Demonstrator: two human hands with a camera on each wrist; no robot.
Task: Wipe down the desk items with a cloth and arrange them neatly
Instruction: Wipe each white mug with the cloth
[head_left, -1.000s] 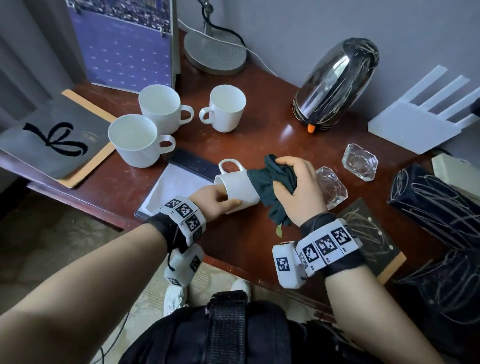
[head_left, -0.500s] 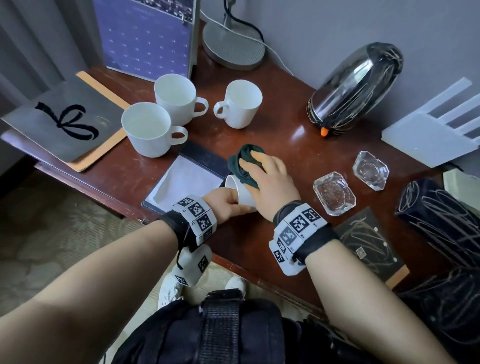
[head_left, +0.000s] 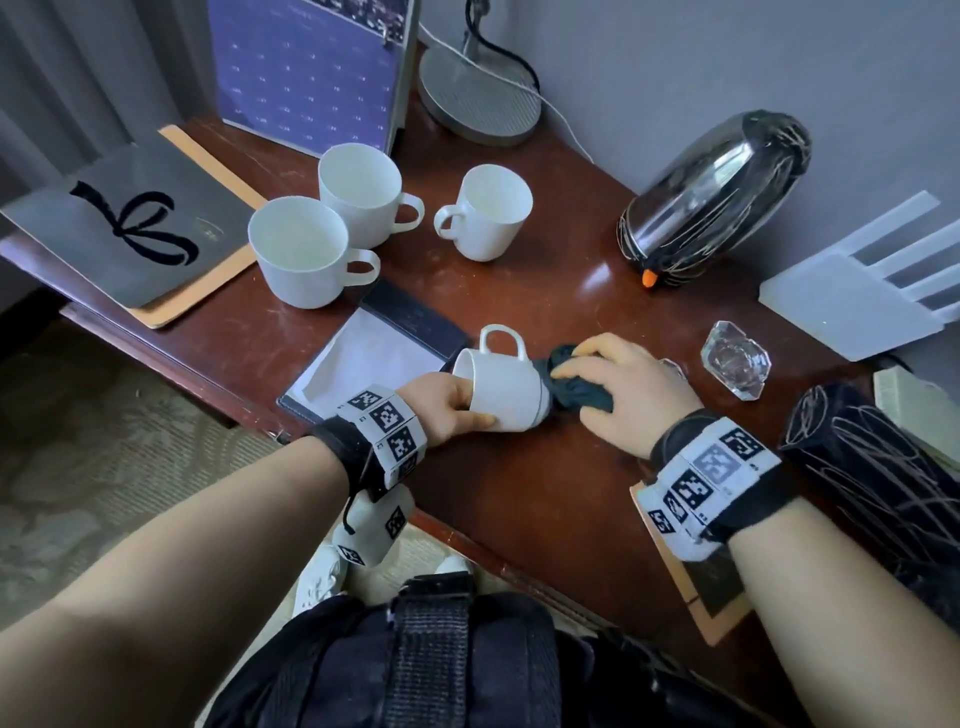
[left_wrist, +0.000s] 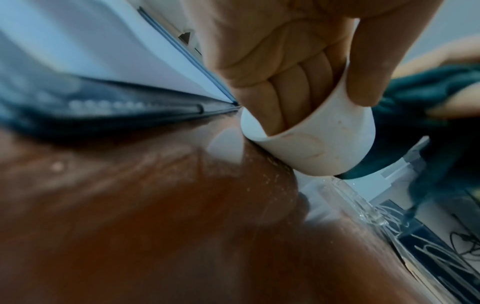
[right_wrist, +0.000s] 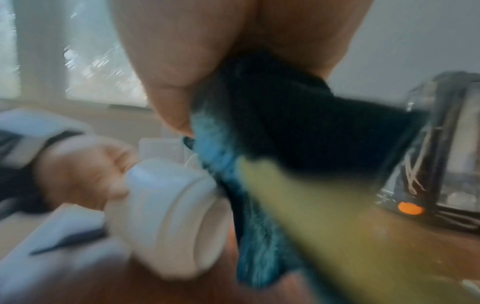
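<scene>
At the far left of your table (head_left: 519, 499), a grey folder with a black bow (head_left: 140, 234) lies on a tan board and overhangs the edge, and behind it a purple calendar (head_left: 306, 73) stands upright. Just to its right you have three white mugs upright: two (head_left: 304, 249) (head_left: 363, 192) touching side by side with handles to the right, and a third (head_left: 491, 215) a little apart with its handle to the left, in front of a round lamp base (head_left: 478, 98). Nearer you, a white notepad in a dark holder (head_left: 374, 358) lies flat. Your left hand (head_left: 447, 410) grips the fourth mug (head_left: 501, 392), which is tipped on its side with the handle up; your fingers (left_wrist: 280, 92) are tucked inside the mouth and your thumb presses the outer wall. The mug's base faces right, where your right hand (head_left: 623, 389) holds a bunched dark teal cloth (head_left: 576, 389) against it, thumb and fingers curled round the fabric. The right wrist view is blurred, but shows the cloth meeting the base. Beyond your right hand, a faceted glass dish (head_left: 735, 364) sits alone, with a shiny kettle (head_left: 711, 197) with an orange button behind it near the wall. At the far right a white router (head_left: 852, 301) lies by the wall, and a dark scribble-patterned bag (head_left: 872, 478) sits at the table's corner.
</scene>
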